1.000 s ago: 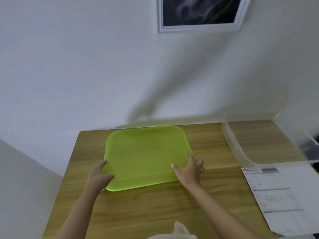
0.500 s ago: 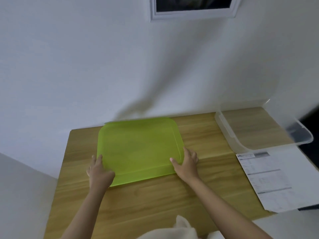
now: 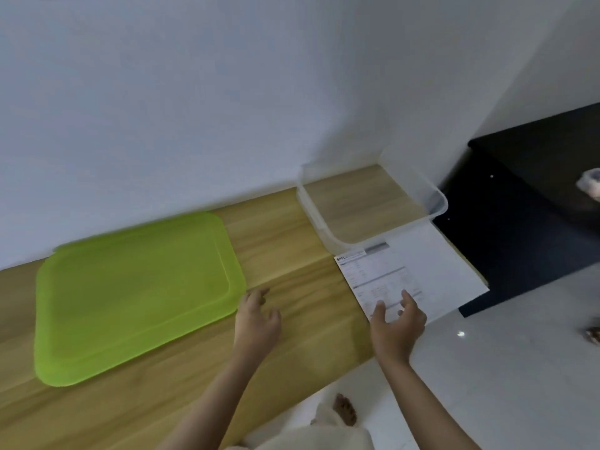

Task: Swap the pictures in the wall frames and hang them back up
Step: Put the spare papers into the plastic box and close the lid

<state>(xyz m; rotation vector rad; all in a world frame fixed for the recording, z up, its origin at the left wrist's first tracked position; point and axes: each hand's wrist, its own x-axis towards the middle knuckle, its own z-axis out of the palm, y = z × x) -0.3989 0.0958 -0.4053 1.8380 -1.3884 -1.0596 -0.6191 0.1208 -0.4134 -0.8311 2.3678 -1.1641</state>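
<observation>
No wall frame shows in the head view now. A printed white paper sheet [image 3: 412, 277] lies at the right end of the wooden table [image 3: 298, 280], overhanging its edge. My right hand [image 3: 396, 323] hovers open over the sheet's near corner, fingers spread; whether it touches the sheet I cannot tell. My left hand [image 3: 258, 316] is open above the bare wood, just right of a lime green tray [image 3: 130, 293] that lies flat on the table. Neither hand holds anything.
A clear plastic bin [image 3: 373, 206] stands at the table's back right, against the white wall [image 3: 227, 108]. Right of the table are a dark floor area [image 3: 526, 216] and pale tiles [image 3: 506, 368]. My bare foot [image 3: 345, 414] shows below the table edge.
Both hands have left the green tray and moved right; the right one now reaches over the paper sheet. The view swung right and down, so the wall frame is out of sight.
</observation>
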